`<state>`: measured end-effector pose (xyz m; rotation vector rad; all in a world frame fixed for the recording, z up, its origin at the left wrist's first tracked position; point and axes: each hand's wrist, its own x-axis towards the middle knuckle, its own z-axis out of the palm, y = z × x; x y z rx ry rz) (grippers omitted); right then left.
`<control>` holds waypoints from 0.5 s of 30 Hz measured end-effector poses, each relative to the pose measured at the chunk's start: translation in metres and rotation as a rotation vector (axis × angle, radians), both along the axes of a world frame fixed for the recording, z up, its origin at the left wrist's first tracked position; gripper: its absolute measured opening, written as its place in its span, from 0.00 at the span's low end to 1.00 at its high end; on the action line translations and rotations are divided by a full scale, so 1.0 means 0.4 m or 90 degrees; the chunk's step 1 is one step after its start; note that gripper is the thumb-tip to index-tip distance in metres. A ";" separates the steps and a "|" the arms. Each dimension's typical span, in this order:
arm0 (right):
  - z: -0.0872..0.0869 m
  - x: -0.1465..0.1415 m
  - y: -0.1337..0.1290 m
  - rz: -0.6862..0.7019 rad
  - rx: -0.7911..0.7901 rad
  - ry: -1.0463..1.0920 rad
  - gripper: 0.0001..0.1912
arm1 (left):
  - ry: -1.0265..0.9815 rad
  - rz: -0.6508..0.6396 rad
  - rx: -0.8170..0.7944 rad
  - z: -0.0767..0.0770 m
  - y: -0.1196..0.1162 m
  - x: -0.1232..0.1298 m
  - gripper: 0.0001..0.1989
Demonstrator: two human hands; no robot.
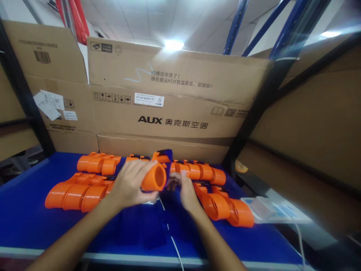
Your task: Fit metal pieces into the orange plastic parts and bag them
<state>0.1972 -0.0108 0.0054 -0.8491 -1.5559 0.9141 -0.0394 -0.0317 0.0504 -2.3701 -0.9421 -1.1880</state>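
Observation:
My left hand [132,182] is closed around an orange plastic tube-shaped part [154,178], its round open end turned toward the right. A dark blue strap-like piece [168,165] runs along the right side of this part, with a black piece at its top. Close beside that strap is my right hand [183,188], thumb raised and fingers curled. What its fingertips grip, if anything, is hidden. A white cable [173,241] passes below the hands toward the front edge, and a pale object [149,202] shows partly under my left hand.
Similar orange parts stand in rows on the blue tabletop [25,210], to the left [75,195], at the back [194,171] and right [241,212]. A cardboard panel [175,135] closes the back. A white tray [293,216] and dark rack posts [254,109] are at right.

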 end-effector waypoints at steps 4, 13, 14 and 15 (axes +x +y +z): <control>-0.002 0.002 0.001 0.009 -0.016 0.009 0.42 | 0.034 0.159 -0.069 0.082 0.064 -0.166 0.38; -0.007 -0.002 0.000 0.009 -0.003 -0.017 0.44 | 0.160 0.207 -0.233 0.057 0.208 -0.345 0.37; -0.005 -0.002 -0.001 0.006 -0.004 -0.015 0.44 | 0.172 0.207 -0.245 0.050 0.219 -0.340 0.37; -0.004 -0.002 -0.002 0.002 -0.005 -0.013 0.44 | 0.176 0.211 -0.256 0.045 0.230 -0.334 0.37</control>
